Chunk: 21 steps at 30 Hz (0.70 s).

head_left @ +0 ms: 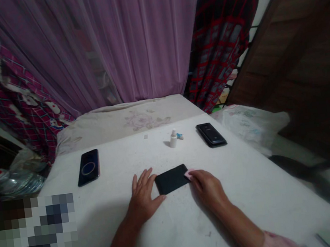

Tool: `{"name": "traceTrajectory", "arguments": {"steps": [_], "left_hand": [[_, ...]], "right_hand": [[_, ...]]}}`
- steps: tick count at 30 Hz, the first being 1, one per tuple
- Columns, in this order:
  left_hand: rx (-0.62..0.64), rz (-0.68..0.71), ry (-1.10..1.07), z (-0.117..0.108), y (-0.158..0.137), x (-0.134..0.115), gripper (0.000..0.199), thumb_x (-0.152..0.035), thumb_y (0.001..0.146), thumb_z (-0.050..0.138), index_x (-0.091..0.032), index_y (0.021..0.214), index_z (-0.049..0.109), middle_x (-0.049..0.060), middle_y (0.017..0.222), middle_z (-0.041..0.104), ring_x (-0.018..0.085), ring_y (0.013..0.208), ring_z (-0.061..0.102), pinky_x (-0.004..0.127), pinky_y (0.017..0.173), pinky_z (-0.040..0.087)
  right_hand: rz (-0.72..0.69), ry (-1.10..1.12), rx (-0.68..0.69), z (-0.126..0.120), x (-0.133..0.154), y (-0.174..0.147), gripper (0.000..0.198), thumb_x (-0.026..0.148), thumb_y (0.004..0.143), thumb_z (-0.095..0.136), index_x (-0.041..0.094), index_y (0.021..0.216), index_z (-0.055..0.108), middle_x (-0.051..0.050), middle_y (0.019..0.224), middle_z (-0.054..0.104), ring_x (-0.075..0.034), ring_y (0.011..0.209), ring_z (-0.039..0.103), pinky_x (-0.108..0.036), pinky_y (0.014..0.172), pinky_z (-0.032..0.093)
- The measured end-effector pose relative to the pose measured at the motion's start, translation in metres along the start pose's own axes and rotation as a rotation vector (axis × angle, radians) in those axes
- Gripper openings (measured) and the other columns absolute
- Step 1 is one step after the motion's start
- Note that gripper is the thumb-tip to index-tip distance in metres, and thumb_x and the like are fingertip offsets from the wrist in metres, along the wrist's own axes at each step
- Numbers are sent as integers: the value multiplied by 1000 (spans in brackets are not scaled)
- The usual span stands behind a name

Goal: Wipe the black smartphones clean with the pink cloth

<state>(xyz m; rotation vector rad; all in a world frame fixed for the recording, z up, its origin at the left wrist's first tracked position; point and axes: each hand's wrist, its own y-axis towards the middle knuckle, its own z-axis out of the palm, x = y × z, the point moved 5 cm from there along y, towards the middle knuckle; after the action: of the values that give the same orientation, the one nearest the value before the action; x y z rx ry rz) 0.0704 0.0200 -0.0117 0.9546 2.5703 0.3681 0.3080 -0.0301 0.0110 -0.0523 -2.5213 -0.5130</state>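
Note:
A dark smartphone (pixel 172 180) lies flat on the white table, between my two hands. My left hand (pixel 144 198) rests at its left end, fingers spread, with the thumb and a finger touching the edge. In the fingers of my right hand (pixel 207 186) is a small pinkish-white cloth (pixel 188 173), pressed against the phone's right end. Part of the cloth is hidden under the fingertips. Beyond the phone stands a small white spray bottle (pixel 173 139), and close behind it lies a small blue-and-white tube (pixel 180 136).
Another phone (pixel 88 167) with a ring mark lies at the left of the table (pixel 113 166). Stacked dark phones (pixel 211 134) lie at the right. A large plastic bottle (pixel 12 182) is at the far left. Purple curtains (pixel 149 41) hang behind.

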Motion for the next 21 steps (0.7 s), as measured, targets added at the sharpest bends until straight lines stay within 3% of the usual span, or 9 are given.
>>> {"name": "traceTrajectory", "arguments": {"steps": [8,15,21], "left_hand": [[5,7,-6,1,1,1,54,-42,83,62,-18,129,49,18,145,47,34,135,42,60,113,20],[12,-54,-22,-1,5,-3,51,-37,80,63,-20,126,50,17,145,47,32,135,42,58,114,19],[22,-76,-23,-1,6,-3,53,-37,78,65,-21,126,49,16,144,48,33,135,42,60,113,21]], "right_hand": [[98,-118,99,28,8,54,22,17,89,51,21,96,72,-5,97,73,-19,90,66,-27,83,46],[-176,-157,183,27,30,49,23,14,91,51,24,97,70,-3,94,71,-19,93,57,-30,84,35],[-309,-120,250,51,73,44,15,18,91,55,23,97,68,-4,91,71,-20,92,56,-33,82,33]]}}
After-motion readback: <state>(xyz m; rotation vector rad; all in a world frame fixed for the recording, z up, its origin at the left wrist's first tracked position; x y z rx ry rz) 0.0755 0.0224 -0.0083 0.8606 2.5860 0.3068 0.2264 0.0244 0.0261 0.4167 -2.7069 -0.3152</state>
